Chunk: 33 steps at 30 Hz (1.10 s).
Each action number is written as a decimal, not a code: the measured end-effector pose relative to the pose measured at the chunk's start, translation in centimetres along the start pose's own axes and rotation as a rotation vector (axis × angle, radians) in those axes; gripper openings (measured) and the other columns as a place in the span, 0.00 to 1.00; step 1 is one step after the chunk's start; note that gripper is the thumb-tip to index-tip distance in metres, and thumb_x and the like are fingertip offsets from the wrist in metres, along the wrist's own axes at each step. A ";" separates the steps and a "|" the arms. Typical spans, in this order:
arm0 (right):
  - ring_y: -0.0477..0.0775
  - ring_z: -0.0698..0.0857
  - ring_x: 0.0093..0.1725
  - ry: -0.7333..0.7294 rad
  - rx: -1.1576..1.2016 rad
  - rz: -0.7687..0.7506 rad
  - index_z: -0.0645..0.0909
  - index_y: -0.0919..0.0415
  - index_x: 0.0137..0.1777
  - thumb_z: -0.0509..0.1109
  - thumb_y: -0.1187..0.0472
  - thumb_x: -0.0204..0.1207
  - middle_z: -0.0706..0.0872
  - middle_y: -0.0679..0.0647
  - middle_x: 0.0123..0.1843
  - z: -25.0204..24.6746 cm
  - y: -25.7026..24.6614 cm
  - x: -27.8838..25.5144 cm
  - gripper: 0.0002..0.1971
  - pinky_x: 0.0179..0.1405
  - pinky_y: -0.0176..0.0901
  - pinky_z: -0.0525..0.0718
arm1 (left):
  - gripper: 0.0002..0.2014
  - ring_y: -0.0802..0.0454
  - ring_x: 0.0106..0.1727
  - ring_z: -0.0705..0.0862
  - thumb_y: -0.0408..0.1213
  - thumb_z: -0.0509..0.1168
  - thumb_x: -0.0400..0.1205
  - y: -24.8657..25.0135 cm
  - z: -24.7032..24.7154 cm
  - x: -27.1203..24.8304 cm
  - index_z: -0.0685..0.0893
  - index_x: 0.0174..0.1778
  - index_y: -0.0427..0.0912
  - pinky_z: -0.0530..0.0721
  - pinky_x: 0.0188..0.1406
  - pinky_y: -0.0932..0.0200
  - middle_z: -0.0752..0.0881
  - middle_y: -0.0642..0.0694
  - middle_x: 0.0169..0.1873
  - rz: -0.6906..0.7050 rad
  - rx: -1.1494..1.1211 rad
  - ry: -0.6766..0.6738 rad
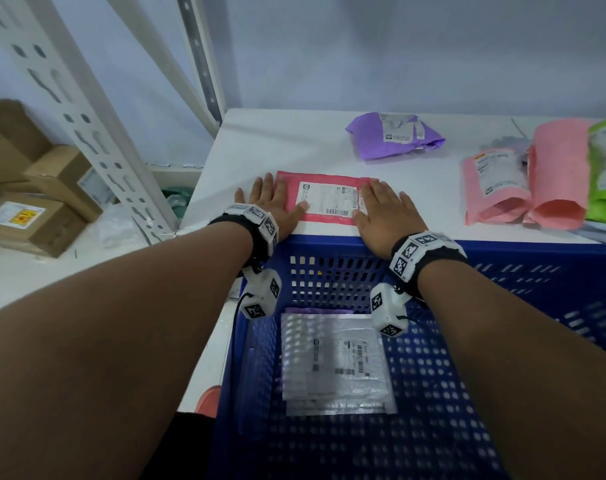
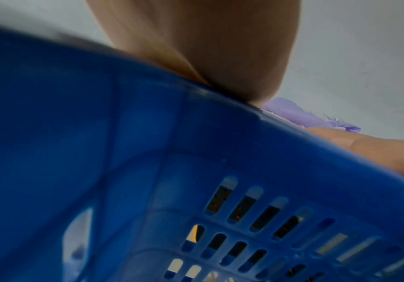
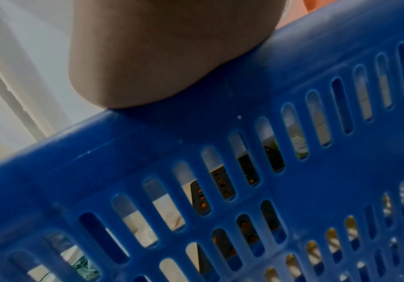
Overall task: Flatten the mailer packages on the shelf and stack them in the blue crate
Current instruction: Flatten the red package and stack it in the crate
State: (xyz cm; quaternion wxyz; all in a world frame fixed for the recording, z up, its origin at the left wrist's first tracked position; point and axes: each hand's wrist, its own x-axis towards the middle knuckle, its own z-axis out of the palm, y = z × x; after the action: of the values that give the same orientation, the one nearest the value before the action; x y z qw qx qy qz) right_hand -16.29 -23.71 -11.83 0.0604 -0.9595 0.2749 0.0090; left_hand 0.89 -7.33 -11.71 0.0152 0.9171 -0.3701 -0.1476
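White shelf [image 1: 260, 147], front edge: left hand [image 1: 277, 202] and right hand [image 1: 386, 213] press flat-fingered on pink mailer [image 1: 324, 199]; blue crate [image 1: 502, 251] directly below.

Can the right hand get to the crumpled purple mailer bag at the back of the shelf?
Probably yes. The right hand lies flat on the red mailer package, and only bare white shelf lies between it and the crumpled purple mailer bag. It would need a forward stretch.

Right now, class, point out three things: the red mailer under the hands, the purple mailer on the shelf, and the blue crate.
red mailer [image 1: 287, 184]: head view, bare upper-left corner.
purple mailer [image 1: 372, 143]: head view, purple front face.
blue crate [image 1: 332, 244]: head view, far rim.
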 end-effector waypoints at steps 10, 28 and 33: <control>0.55 0.45 0.88 0.032 -0.006 -0.015 0.48 0.60 0.88 0.48 0.47 0.87 0.46 0.56 0.90 -1.5 -6.9 1.8 0.33 0.87 0.58 0.45 | 0.39 0.47 0.87 0.37 0.67 0.38 0.85 0.4 -0.1 -0.1 0.37 0.87 0.50 0.36 0.83 0.36 0.36 0.47 0.87 -0.025 0.014 -0.003; 0.53 0.42 0.88 -0.077 0.041 0.064 0.37 0.57 0.88 0.40 0.37 0.86 0.39 0.55 0.90 -0.4 1.5 1.0 0.38 0.87 0.55 0.46 | 0.39 0.47 0.87 0.35 0.66 0.38 0.86 0.5 -0.5 -0.8 0.37 0.87 0.49 0.36 0.83 0.34 0.35 0.46 0.87 -0.012 0.000 -0.019; 0.50 0.43 0.88 -0.085 0.004 0.040 0.40 0.55 0.89 0.40 0.38 0.87 0.42 0.52 0.90 -0.3 0.7 0.4 0.35 0.87 0.54 0.43 | 0.39 0.46 0.87 0.36 0.65 0.38 0.86 0.6 -0.4 -0.9 0.37 0.87 0.48 0.36 0.83 0.33 0.35 0.46 0.87 -0.019 -0.022 -0.011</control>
State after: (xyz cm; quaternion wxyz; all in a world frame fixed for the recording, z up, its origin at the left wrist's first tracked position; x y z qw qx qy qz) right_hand -16.36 -24.58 -11.63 0.0737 -0.9524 0.2914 0.0506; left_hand -0.07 -7.18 -11.01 0.0219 0.9194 -0.3599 -0.1569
